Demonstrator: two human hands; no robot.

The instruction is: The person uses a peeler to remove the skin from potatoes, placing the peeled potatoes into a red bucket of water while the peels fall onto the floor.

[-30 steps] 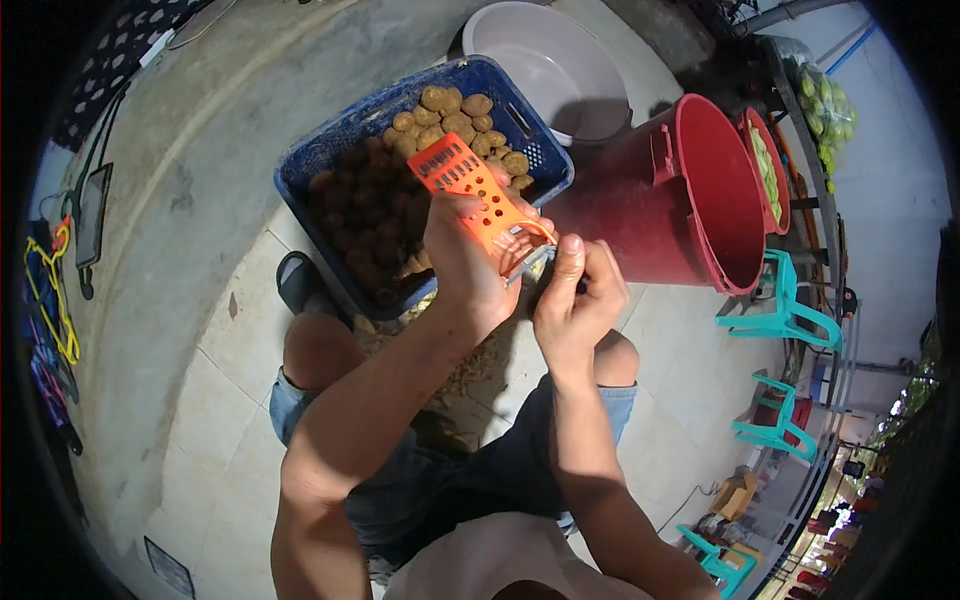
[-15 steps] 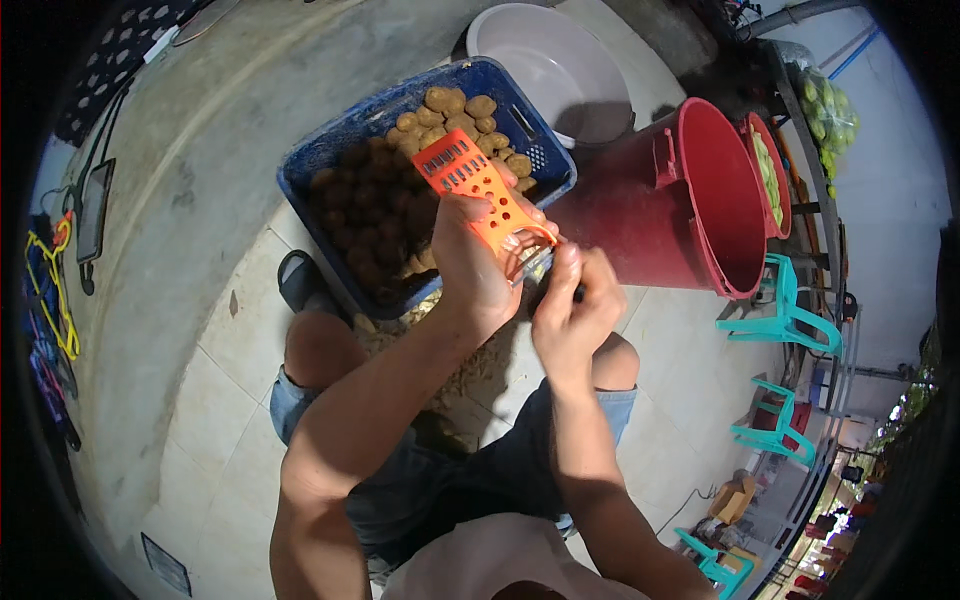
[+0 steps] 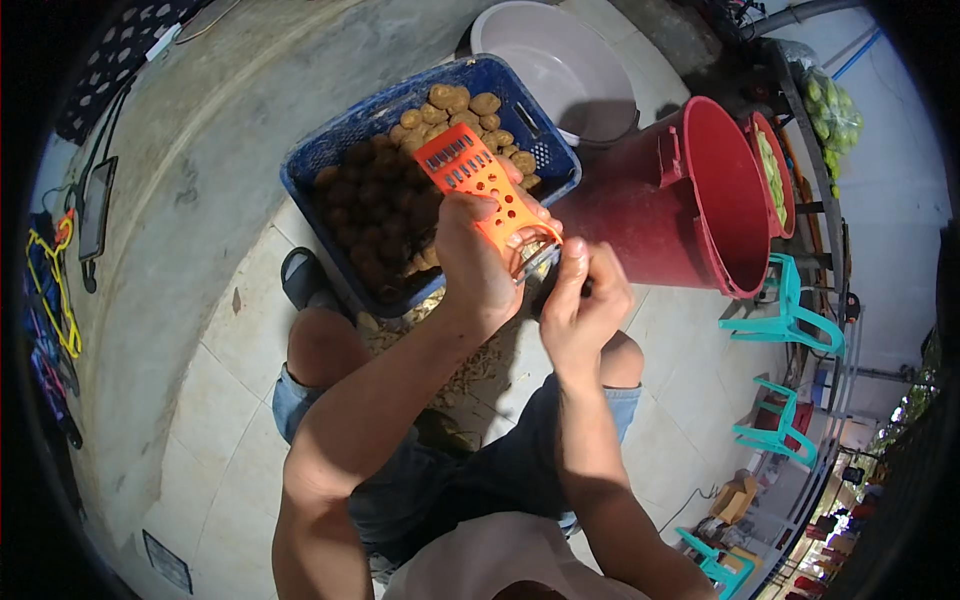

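My left hand (image 3: 472, 258) is wrapped round an orange plastic grater-peeler (image 3: 466, 163), which has rows of slots, round holes and a metal blade (image 3: 537, 262) across its lower end. Beside that blade, my right hand (image 3: 586, 305) has its thumb and fingers pinched together; what they hold, if anything, is hidden. Below the tool stands a blue crate (image 3: 388, 103) full of brown potatoes (image 3: 447, 98), its left part in shadow. Pale peelings (image 3: 468, 372) lie scattered on the floor between my legs.
A tall red bin (image 3: 640, 215) stands right of the crate, with a pale grey basin (image 3: 550, 60) behind. A smaller red tub (image 3: 768, 170) holds pale green pieces. Turquoise stools (image 3: 790, 310) line the right side. A concrete ledge (image 3: 200, 150) curves along the left.
My right hand has shifted slightly right, a little away from the blade. The left hand keeps its hold on the grater-peeler, almost still. The whole view has slid very slightly.
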